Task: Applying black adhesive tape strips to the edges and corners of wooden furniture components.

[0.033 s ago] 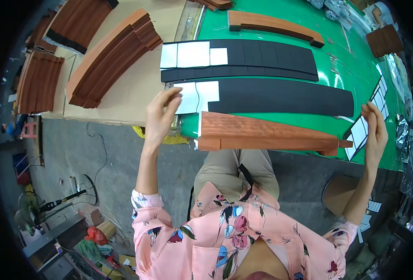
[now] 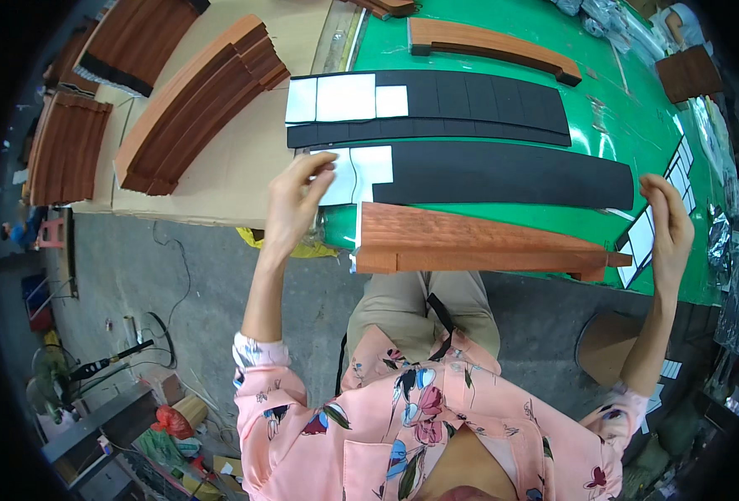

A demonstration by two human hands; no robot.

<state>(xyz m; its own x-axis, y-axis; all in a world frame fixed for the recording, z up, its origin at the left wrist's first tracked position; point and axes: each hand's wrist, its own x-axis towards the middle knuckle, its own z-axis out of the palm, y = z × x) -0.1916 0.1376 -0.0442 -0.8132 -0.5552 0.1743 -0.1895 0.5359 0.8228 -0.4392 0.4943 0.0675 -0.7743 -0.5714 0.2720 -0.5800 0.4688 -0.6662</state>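
My left hand (image 2: 296, 200) hovers by the left end of a long black strip (image 2: 503, 174), its thumb and fingers bent together beside a white sheet (image 2: 376, 164) on that strip. Raised near the strip's right end, my right hand (image 2: 670, 219) has its fingers curled together. Whatever either hand pinches is too thin or hidden to make out. Between the hands, along the table's near edge, lies a reddish-brown wooden moulding (image 2: 478, 240), broad at the left and tapering to a small peg at the right. Neither hand visibly touches it.
Another black strip (image 2: 486, 104) with white sheets lies farther back on the green table (image 2: 620, 150). Behind it is a curved wooden piece (image 2: 494, 48). Large mouldings (image 2: 194, 108) rest on the tan board at left. White-patched black material (image 2: 639, 238) sits beyond my right hand.
My left hand has shifted slightly right, over the edge of the white sheet. My right hand has moved slightly left and away from me. The near wooden moulding appears marginally closer to me.
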